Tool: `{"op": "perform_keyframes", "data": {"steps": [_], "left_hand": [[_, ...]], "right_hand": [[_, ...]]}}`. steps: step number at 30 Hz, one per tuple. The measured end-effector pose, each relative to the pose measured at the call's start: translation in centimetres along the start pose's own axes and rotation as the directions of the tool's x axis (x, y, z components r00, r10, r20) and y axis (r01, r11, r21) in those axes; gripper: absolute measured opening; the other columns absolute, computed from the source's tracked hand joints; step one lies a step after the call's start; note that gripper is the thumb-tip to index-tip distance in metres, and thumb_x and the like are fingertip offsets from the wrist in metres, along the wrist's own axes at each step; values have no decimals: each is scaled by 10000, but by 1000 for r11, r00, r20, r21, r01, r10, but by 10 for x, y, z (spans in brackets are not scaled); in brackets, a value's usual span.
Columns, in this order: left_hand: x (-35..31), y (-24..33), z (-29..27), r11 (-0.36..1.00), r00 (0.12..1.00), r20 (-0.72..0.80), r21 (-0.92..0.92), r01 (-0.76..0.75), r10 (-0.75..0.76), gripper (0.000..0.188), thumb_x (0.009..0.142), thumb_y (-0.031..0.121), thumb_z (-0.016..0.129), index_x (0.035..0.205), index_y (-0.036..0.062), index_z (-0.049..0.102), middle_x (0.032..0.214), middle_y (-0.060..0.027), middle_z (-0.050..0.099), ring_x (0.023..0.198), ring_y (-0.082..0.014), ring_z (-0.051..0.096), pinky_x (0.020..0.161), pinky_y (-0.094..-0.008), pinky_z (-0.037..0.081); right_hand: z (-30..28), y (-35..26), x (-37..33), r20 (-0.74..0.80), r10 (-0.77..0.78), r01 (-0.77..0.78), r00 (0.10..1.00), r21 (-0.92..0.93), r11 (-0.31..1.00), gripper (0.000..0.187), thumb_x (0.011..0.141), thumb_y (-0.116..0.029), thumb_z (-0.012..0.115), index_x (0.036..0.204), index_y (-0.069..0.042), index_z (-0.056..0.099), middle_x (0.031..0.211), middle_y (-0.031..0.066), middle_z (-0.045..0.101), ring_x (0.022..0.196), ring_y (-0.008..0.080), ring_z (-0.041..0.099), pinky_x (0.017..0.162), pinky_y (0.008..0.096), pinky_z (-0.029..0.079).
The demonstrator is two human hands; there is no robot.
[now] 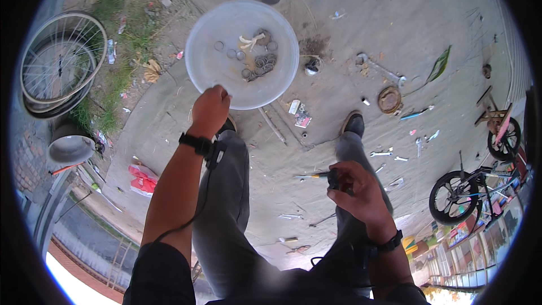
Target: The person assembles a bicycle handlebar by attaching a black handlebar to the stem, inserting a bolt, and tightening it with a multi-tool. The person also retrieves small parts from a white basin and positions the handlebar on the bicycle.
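Your right hand (pixel 357 189) has the dark-handled tool (pixel 333 179), thumb and fingers pinching its thick end, thin shaft pointing left of the fingertips, over open ground between your knees. Poor view here: could be a screwdriver, could be a shaft plus a separate dark part; grip hides it.

Your left hand (pixel 212 112) sits by the near rim of the pale basin (pixel 193 70), fingers curled in. Can't tell if they pinch anything, or if they touch the rim.

Beyond those left fingers, inside the basin: metal rings (pixel 262 66), mostly clumped right of centre, 3 singles farther left, plus a pale strip (pixel 250 40) beside the clump.

Progress, my read: partway. Tool's in hand, rings are collected in the basin but all loose. No fitted ring shows, and the tool tip isn't on any work, so the hands-on part looks left to do.

Right of the left fingers: small box (pixel 302 117) on the ground. Ahead and right of the right fingers: adjustable wrench (pixel 385 70), brown round dish (pixel 389 99), small spanner (pixel 381 153). Farther right, a bicycle (pixel 454 196).
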State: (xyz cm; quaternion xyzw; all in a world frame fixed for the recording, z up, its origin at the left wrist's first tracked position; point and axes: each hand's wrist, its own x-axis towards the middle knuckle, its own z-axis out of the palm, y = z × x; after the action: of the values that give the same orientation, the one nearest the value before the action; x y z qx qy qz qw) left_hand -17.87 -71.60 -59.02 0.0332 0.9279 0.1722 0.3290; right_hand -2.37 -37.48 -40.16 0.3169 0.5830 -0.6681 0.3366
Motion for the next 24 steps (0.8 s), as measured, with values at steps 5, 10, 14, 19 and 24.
{"op": "perform_keyframes", "data": {"steps": [5, 10, 14, 19, 24], "left_hand": [[75, -8, 65, 982, 998, 52, 183, -53, 44, 148, 929, 231, 633, 984, 94, 650, 980, -142, 666, 909, -370, 664, 773, -502, 530], [120, -8, 104, 960, 997, 71, 276, -41, 22, 167, 931, 232, 633, 1025, 94, 640, 1014, -144, 669, 950, -367, 671, 784, -505, 539], [133, -8, 121, 953, 999, 54, 302, -15, -2, 170, 916, 227, 639, 1013, 88, 643, 1012, -155, 688, 948, -366, 673, 803, -503, 530], [145, -13, 121, 930, 993, 115, 367, -31, -12, 177, 919, 205, 616, 1052, 88, 620, 1031, -147, 683, 949, -371, 686, 795, -498, 555], [142, -13, 116, 926, 993, 117, 377, -21, -25, 166, 897, 164, 600, 1047, 102, 635, 1037, -145, 670, 940, -367, 680, 779, -493, 556]], "right_hand": [[-23, 13, 19, -20, 148, -141, 989, 191, 971, 514, 771, 5, 788, 1251, -13, 604, 1040, 22, 606, 912, 98, 579, 781, 266, 466], [-55, 3, 25, -91, 201, -168, 975, 282, 945, 568, 714, -50, 797, 1241, 22, 596, 1071, 85, 580, 980, 177, 616, 884, 297, 486], [-73, -1, 30, -163, 126, -81, 978, 262, 962, 620, 672, -94, 816, 1237, 35, 592, 1092, 117, 564, 969, 219, 657, 864, 329, 517], [-80, 1, 33, -204, 101, -47, 974, 254, 966, 635, 670, -149, 845, 1228, 30, 602, 1088, 121, 569, 941, 224, 674, 839, 318, 526], [-80, 1, 36, -182, 94, -47, 979, 245, 968, 644, 672, -172, 868, 1224, 28, 604, 1084, 119, 572, 938, 220, 677, 839, 310, 530]]}}
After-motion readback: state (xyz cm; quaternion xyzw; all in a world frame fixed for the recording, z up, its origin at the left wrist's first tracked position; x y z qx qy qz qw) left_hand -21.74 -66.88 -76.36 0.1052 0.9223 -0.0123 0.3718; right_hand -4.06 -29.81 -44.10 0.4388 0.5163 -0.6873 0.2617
